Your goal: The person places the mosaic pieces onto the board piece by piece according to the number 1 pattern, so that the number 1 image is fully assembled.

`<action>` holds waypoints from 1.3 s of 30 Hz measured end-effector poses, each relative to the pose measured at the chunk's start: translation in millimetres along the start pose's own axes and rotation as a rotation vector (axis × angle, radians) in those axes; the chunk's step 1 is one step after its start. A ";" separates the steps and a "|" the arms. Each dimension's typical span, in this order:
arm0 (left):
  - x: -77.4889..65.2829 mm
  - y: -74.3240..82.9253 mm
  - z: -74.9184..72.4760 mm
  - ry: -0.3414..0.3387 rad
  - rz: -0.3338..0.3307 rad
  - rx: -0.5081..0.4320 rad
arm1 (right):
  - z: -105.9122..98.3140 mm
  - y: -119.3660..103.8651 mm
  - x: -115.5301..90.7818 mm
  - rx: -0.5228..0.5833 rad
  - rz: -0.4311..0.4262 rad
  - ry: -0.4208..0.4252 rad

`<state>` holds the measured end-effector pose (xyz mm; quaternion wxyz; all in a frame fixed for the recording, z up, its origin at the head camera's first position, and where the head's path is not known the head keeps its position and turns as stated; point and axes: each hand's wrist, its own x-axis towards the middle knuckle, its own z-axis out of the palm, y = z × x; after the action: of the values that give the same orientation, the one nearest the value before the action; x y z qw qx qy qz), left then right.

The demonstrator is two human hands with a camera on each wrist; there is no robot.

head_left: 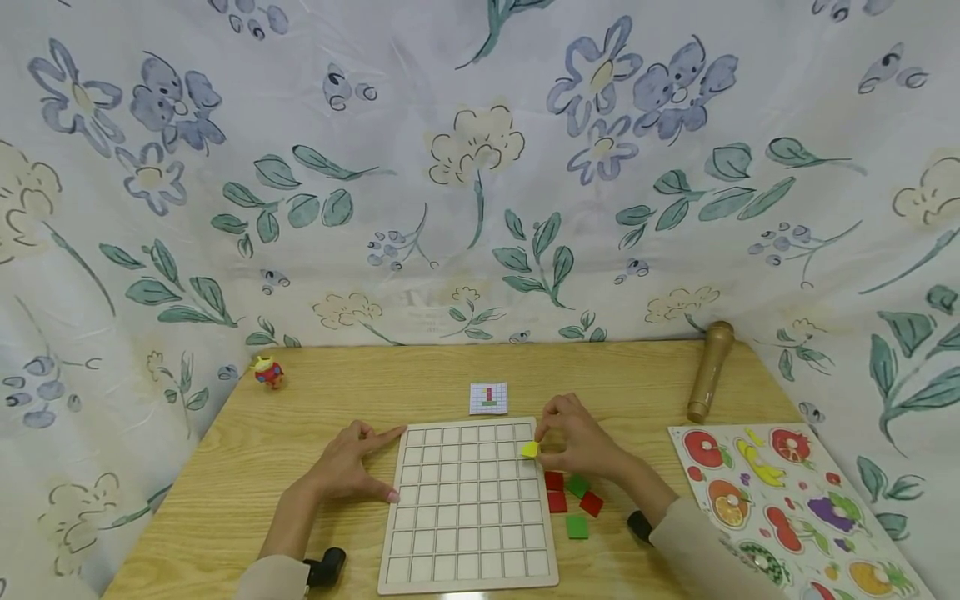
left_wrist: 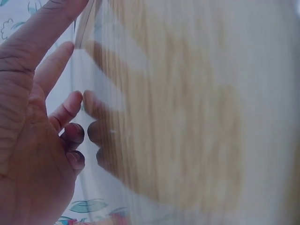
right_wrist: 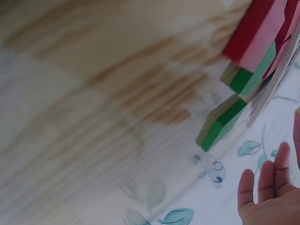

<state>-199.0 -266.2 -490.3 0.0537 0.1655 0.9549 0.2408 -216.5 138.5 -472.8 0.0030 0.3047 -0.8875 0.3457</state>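
Note:
A pale wooden grid board lies on the table. My left hand rests along its left side, with the index fingertip at the far left corner and the thumb on the edge lower down. In the left wrist view, the other fingers of this hand are loosely bent. Over the board's upper right squares, my right hand pinches a yellow square tile between thumb and fingers. Red tiles and green tiles lie beside the board's right edge, below that hand.
A small pattern card lies behind the board. At the back left stands a toy figure. A brown microphone-shaped object lies at the back right, with a fruit puzzle board in front of it. A floral curtain borders the table.

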 end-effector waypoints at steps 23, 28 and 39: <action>-1.6 -1.1 0.4 -0.017 0.004 -0.023 | 23.2 -25.2 29.0 -0.041 -0.055 -0.069; -1.1 -0.3 -0.4 -0.012 0.007 -0.024 | 25.3 -28.0 32.6 -0.054 -0.062 -0.072; -1.0 -1.0 0.3 -0.012 0.002 -0.034 | 33.8 -33.4 41.0 -0.090 -0.078 -0.060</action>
<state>-198.3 -267.3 -491.0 0.0620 0.1668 0.9502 0.2559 -224.8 76.3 -469.2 0.0034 0.3487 -0.8894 0.2955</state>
